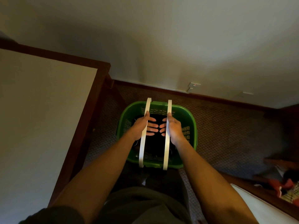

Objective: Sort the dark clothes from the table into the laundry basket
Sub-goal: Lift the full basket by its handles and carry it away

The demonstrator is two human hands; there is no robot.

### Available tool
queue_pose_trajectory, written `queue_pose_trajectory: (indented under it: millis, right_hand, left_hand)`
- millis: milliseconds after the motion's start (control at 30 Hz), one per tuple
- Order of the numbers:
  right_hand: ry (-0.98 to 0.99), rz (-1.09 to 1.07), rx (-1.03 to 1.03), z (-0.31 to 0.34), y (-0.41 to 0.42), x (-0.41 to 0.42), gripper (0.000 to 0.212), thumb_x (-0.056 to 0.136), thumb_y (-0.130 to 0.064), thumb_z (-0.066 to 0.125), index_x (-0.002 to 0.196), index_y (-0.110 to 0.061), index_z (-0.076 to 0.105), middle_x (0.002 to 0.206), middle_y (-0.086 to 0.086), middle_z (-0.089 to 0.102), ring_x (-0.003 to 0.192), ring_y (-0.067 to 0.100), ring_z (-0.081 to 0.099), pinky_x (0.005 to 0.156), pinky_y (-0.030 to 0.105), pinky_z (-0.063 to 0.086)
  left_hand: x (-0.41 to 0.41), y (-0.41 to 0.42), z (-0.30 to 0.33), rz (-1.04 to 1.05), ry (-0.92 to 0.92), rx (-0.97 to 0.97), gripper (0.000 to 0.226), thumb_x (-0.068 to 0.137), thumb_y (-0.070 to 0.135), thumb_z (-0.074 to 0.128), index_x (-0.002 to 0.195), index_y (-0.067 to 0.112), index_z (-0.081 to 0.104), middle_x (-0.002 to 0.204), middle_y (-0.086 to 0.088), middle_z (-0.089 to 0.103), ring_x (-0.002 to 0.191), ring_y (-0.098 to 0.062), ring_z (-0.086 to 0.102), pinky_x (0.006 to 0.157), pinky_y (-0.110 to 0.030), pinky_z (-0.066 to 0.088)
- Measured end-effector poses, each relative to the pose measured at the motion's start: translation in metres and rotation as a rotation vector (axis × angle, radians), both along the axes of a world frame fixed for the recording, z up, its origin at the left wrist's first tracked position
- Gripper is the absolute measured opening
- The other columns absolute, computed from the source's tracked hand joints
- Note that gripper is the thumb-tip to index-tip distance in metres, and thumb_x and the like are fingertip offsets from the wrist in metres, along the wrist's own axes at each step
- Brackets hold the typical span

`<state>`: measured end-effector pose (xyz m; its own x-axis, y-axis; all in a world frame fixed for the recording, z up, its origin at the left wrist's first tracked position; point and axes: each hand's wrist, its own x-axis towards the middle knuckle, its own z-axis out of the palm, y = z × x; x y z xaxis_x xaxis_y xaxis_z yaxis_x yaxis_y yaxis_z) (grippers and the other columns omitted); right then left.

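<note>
A green laundry basket stands on the carpet in front of me, with dark clothes lying inside it. Its two white handles are raised side by side over the opening. My left hand holds the left handle, thumb along the top and fingers stretched inward beneath it. My right hand holds the right handle the same way. The fingertips of both hands nearly meet above the dark clothes.
A table with a pale top and a dark wooden frame stands at the left, close to the basket. A wall with a socket is behind. Red and patterned cloth lies at the right, beside a white surface.
</note>
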<state>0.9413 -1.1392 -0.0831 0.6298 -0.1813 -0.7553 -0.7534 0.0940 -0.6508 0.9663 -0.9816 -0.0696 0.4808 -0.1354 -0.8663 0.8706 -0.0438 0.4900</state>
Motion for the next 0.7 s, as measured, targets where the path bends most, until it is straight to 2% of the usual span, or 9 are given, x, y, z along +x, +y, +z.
queue_pose_trajectory:
  millis: [67,133,233,300,367,700]
  right_hand:
    - [-0.01,-0.074,0.014,0.001,0.007,0.0,0.052,0.104,-0.051,0.038,0.096,-0.006,0.063,0.062,0.007,0.064,0.051,0.021,0.059,0.05,0.031,0.048]
    - [0.006,-0.108,0.031,0.006,0.011,0.0,0.05,0.105,-0.05,0.036,0.087,-0.008,0.057,0.05,0.003,0.051,0.038,0.018,0.045,0.041,0.027,0.036]
    - [0.042,-0.134,-0.002,0.014,0.012,-0.002,0.046,0.104,-0.051,0.039,0.077,-0.016,0.05,0.049,-0.004,0.038,0.035,0.011,0.03,0.037,0.023,0.023]
    - [0.047,-0.143,-0.076,0.017,0.011,-0.004,0.046,0.103,-0.052,0.041,0.075,-0.018,0.05,0.051,-0.004,0.04,0.034,0.01,0.032,0.035,0.021,0.024]
    - [0.066,-0.128,-0.133,0.021,0.013,-0.006,0.047,0.102,-0.053,0.042,0.074,-0.018,0.052,0.055,-0.002,0.042,0.039,0.012,0.037,0.035,0.021,0.028]
    - [0.116,-0.104,-0.158,0.051,0.015,-0.043,0.048,0.104,-0.052,0.038,0.075,-0.016,0.051,0.052,-0.001,0.042,0.036,0.013,0.036,0.035,0.022,0.03]
  left_hand:
    - [-0.002,0.001,0.002,0.057,0.011,-0.026,0.057,0.102,0.057,0.038,0.102,0.007,0.066,0.085,-0.012,0.075,0.077,-0.027,0.074,0.073,-0.042,0.062]
    - [-0.004,0.001,0.009,0.06,0.032,0.012,0.055,0.101,0.057,0.042,0.091,0.007,0.064,0.069,-0.007,0.068,0.06,-0.022,0.067,0.06,-0.035,0.058]
    - [-0.006,0.002,0.016,0.072,0.06,0.043,0.052,0.1,0.058,0.047,0.07,0.015,0.05,0.05,0.002,0.041,0.041,-0.015,0.038,0.043,-0.026,0.034]
    - [-0.007,0.001,0.019,0.075,0.083,0.045,0.052,0.1,0.058,0.047,0.065,0.019,0.043,0.047,0.004,0.03,0.038,-0.012,0.026,0.042,-0.024,0.022]
    - [-0.009,0.0,0.021,0.063,0.1,0.071,0.052,0.1,0.057,0.046,0.065,0.019,0.041,0.046,0.005,0.028,0.036,-0.011,0.022,0.041,-0.023,0.018]
    - [-0.041,0.011,0.038,-0.037,0.089,0.123,0.053,0.101,0.058,0.043,0.064,0.021,0.036,0.052,0.004,0.026,0.04,-0.011,0.019,0.043,-0.023,0.016]
